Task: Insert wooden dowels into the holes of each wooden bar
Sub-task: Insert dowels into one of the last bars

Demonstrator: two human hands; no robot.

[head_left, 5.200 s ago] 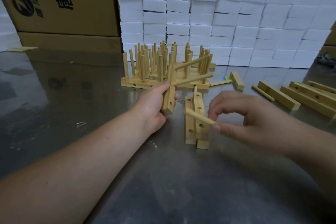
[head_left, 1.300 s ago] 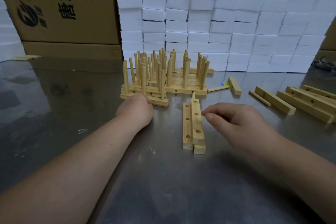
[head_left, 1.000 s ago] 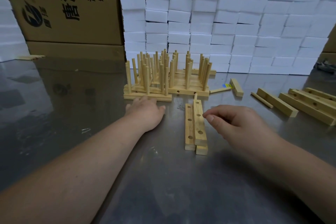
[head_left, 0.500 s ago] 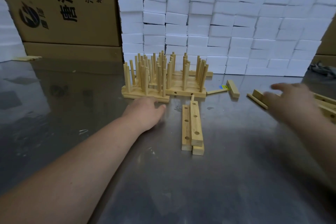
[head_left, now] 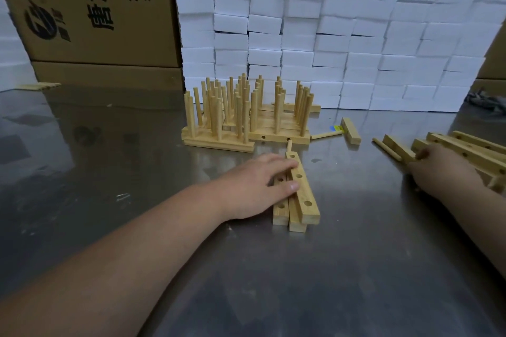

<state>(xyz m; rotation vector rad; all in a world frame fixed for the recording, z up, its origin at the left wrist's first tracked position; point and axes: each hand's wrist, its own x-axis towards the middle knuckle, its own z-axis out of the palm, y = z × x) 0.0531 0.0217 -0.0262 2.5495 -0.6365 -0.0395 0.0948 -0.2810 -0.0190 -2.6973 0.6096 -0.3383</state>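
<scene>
Three wooden bars [head_left: 304, 194] with empty holes lie stacked at the table's centre. My left hand [head_left: 254, 183] rests on them, fingers fairly straight, with index and thumb touching the side of the top bar. Behind stands a block of finished bars [head_left: 246, 128] with several upright dowels. At the right, my right hand [head_left: 449, 169] lies on a pile of loose bars [head_left: 471, 150], its fingers curled over the near end of one wooden bar [head_left: 397, 149]. A loose dowel [head_left: 383, 146] lies beside that bar.
A short bar [head_left: 351, 134] and a dowel [head_left: 325, 135] lie right of the finished block. A wall of white foam blocks [head_left: 342, 44] and cardboard boxes [head_left: 90, 8] close off the back. The steel table [head_left: 273, 282] is bare near me.
My right hand has swung from the centre stack to the bar pile at the right. My left hand has slid from the finished block onto the centre stack.
</scene>
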